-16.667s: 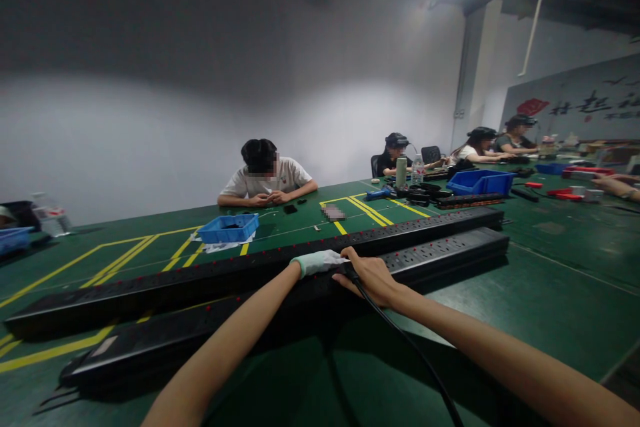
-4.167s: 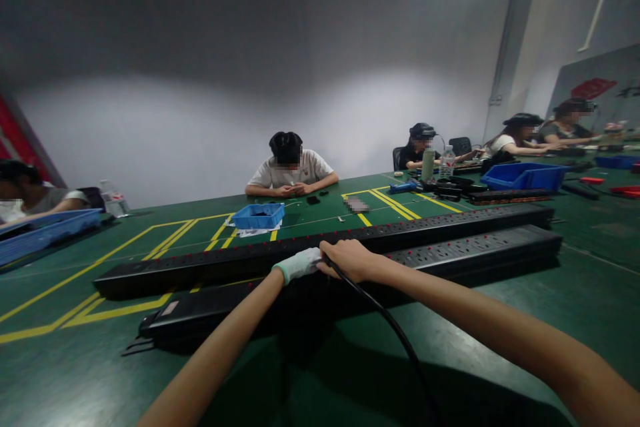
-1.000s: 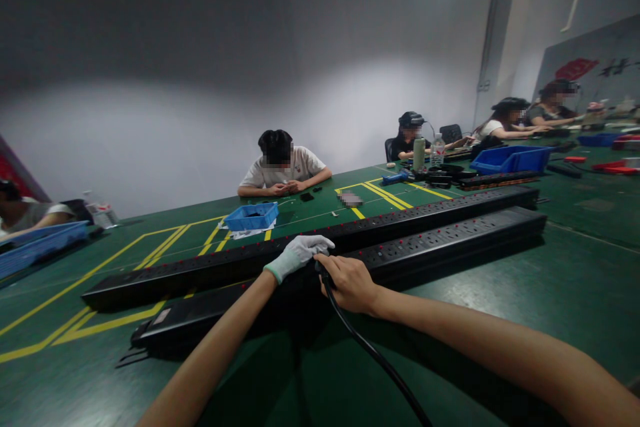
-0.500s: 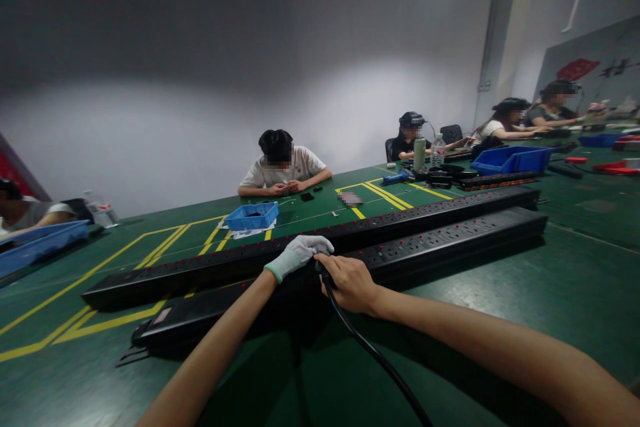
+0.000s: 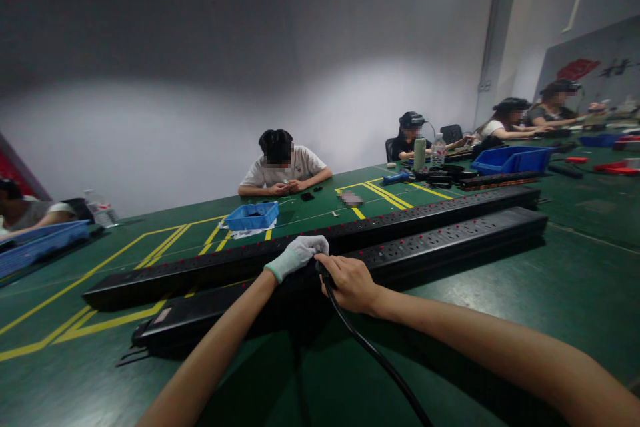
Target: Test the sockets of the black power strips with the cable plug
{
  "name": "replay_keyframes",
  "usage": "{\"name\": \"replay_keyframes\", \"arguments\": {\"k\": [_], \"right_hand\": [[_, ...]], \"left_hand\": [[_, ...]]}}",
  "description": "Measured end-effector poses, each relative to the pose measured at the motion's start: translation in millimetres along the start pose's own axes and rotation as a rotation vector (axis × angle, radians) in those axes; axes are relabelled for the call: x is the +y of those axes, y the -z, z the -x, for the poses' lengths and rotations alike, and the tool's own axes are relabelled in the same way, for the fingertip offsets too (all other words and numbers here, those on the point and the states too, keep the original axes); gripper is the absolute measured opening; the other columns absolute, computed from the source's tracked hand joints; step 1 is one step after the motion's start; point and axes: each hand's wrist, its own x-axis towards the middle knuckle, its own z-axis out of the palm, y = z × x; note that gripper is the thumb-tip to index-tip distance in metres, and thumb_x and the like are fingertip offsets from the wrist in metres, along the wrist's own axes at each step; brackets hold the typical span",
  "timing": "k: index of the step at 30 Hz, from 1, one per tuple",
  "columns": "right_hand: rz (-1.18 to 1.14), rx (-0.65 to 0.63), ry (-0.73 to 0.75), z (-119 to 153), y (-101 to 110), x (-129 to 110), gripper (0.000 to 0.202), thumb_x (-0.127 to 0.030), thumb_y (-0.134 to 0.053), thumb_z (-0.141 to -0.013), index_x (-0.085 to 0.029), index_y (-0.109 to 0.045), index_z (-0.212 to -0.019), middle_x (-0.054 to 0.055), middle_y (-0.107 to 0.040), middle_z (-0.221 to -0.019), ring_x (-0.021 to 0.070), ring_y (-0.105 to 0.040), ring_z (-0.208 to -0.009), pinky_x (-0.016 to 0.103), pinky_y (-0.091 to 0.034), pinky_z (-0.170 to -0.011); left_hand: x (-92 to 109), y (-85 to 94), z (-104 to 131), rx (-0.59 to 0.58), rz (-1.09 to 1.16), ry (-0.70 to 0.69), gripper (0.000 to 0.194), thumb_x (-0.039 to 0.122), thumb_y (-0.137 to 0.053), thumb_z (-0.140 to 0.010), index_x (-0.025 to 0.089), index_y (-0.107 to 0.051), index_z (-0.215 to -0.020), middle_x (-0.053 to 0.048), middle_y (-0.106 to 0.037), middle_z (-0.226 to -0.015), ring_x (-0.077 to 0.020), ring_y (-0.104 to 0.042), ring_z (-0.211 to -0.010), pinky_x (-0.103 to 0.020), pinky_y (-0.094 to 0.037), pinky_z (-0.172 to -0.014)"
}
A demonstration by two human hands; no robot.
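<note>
Two long black power strips with red-dotted sockets lie side by side on the green table; the near strip (image 5: 450, 232) passes under my hands, and the far strip (image 5: 170, 275) is just behind it. My right hand (image 5: 351, 282), bare, is closed on the end of a thick black cable (image 5: 373, 351), which runs down to the bottom edge. Against its fingertips, my left hand (image 5: 300, 255) in a white glove with a mint cuff rests on the near strip with fingers curled. Whatever its fingertips may hold is hidden.
Beyond the strips stands a small blue tray (image 5: 251, 216). A person (image 5: 283, 167) sits across the table (image 5: 575, 293). Farther right are a large blue bin (image 5: 515, 160), bottles and black parts, with more people. Another blue bin (image 5: 43, 248) is at the left edge.
The gloved fingers of my left hand have drawn in slightly to the left. My right hand has hardly moved.
</note>
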Motion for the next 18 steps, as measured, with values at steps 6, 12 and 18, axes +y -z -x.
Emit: {"name": "replay_keyframes", "arguments": {"k": [6,12,18], "right_hand": [[0.012,0.013,0.010,0.0,0.3,0.3,0.042,-0.024,-0.046,-0.084,-0.012,-0.044,-0.124,0.009,-0.062,-0.097,0.0193,-0.057,-0.083,0.029,-0.042,-0.074],[0.015,0.028,0.012,0.4,-1.0,0.3,0.041,-0.023,-0.046,-0.084,-0.012,-0.044,-0.123,0.009,-0.062,-0.094,0.0185,-0.057,-0.082,0.028,-0.042,-0.074],[0.019,0.027,0.013,0.5,-1.7,0.4,0.042,-0.023,-0.046,-0.084,-0.012,-0.043,-0.124,0.009,-0.061,-0.094,0.0188,-0.056,-0.082,0.029,-0.042,-0.073]], "left_hand": [[-4.7,0.6,-1.3,0.012,-0.115,0.021,0.020,0.031,-0.051,-0.087,0.013,-0.056,-0.083,-0.001,-0.057,-0.079,-0.0132,-0.055,-0.074,-0.031,-0.045,-0.071],[-2.6,5.0,0.0,-0.022,-0.239,0.056,0.028,0.038,-0.050,-0.088,0.012,-0.057,-0.081,0.000,-0.057,-0.076,-0.0132,-0.056,-0.071,-0.030,-0.047,-0.069],[-0.2,4.6,0.2,-0.060,-0.318,0.080,0.028,0.038,-0.050,-0.088,0.012,-0.058,-0.085,-0.001,-0.057,-0.079,-0.0136,-0.056,-0.073,-0.031,-0.047,-0.068]]}}
